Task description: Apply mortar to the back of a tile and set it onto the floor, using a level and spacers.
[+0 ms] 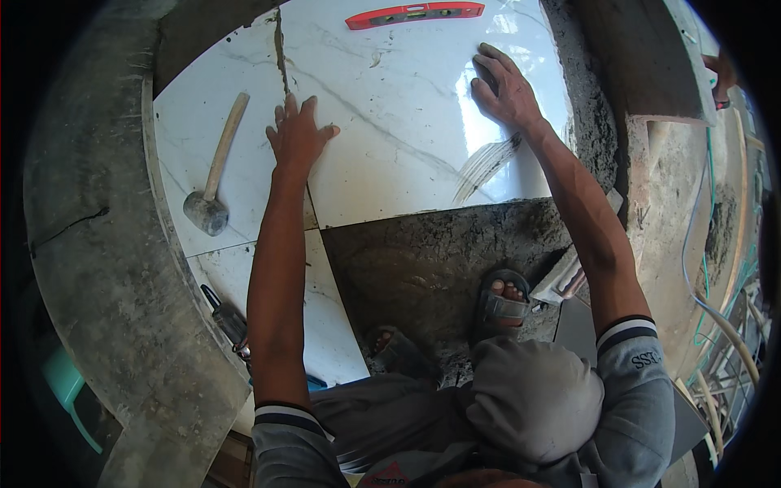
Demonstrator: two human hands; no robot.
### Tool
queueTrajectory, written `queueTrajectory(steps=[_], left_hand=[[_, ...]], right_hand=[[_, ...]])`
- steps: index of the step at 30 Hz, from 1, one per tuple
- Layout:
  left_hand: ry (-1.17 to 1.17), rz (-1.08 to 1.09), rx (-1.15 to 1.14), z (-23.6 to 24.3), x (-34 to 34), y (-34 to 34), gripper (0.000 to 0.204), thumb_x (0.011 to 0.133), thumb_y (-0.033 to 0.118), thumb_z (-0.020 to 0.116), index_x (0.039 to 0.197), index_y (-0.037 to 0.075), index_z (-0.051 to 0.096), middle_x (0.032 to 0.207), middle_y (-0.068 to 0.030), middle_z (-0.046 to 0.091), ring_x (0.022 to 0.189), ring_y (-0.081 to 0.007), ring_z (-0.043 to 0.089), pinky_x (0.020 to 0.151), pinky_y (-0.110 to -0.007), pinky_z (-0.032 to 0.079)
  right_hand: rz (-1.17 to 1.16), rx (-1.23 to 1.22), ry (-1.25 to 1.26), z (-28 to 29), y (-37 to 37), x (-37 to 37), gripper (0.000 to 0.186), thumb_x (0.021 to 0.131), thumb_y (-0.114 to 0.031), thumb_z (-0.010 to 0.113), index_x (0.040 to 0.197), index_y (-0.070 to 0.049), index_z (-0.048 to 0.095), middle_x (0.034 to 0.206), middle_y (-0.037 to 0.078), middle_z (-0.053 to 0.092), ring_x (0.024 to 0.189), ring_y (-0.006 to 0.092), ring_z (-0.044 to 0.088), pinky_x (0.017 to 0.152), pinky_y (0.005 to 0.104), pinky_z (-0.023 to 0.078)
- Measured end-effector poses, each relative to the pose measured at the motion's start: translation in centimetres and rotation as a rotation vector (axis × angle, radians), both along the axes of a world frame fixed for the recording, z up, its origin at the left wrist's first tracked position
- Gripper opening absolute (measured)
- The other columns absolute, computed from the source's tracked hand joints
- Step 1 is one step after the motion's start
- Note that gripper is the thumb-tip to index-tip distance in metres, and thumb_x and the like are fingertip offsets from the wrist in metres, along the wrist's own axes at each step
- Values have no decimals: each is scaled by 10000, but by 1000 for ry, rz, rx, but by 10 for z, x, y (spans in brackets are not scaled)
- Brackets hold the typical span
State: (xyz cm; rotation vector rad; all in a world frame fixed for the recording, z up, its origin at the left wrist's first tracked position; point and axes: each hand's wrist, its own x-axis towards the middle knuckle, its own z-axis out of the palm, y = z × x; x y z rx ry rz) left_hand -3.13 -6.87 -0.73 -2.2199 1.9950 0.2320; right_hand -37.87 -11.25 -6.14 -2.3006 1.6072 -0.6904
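My left hand (297, 134) is open, fingers spread, on the white marble-look tiles (382, 154) beside a cracked, jagged joint. My right hand (504, 98) rests near the large tile's right side, fingers apart and slightly bent, over a dark patch that looks like shadow. A red spirit level (415, 15) lies on the tile above and between my hands. A rubber mallet with a wooden handle (207, 203) lies left of my left forearm. Dark grey smears (488, 167) mark the tile below my right hand.
Rough dark mortar (415, 252) surrounds my sandalled feet. A trowel-like tool (569, 272) lies by my right forearm, a dark tool (232, 321) by my left. A concrete ledge (98, 244) runs left. Another person's hand (717, 73), hoses and sticks (736, 309) are at the right.
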Motion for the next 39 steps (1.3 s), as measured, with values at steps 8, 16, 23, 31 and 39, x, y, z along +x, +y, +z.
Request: queueTrajectory(steps=[8,16,23,31,39], left_hand=[[420,-47,-354,-11,-27,-75,513,792,255,675,1253,99,512,1225,-168,530,1108,-326,525,940,-392,423],[386,-4,-395,-22,-53,-139,436,807,237,659,1218,135,556,1164,-142,583,1070,-320,561,899,-406,454],[276,-49,-379,-20,-55,-147,308,812,243,653,1092,119,628,1028,-116,650,952,-312,616,827,-409,483],[254,-10,-305,-12,-60,-150,279,834,283,622,1062,122,629,957,-133,671,905,-323,631,802,-409,482],[279,26,-281,-11,-60,-151,288,844,308,603,1065,126,627,951,-128,673,902,-319,634,798,-408,483]], right_hand=[[-22,84,-64,-1,0,0,444,846,-286,537,1227,-58,534,1388,90,416,1279,279,388,1081,384,315],[-17,88,-91,0,-1,-2,417,848,-276,534,1209,-66,546,1379,91,431,1284,309,377,1084,396,306],[8,89,-145,-1,-2,-4,411,839,-255,548,1200,-61,545,1366,98,443,1278,318,382,1082,401,306],[-6,46,-70,-4,-2,-4,403,837,-248,549,1202,-78,548,1362,93,446,1275,318,385,1083,404,304],[5,39,-73,-5,-2,-4,406,839,-248,542,1206,-74,546,1370,88,438,1286,310,370,1094,400,288]])
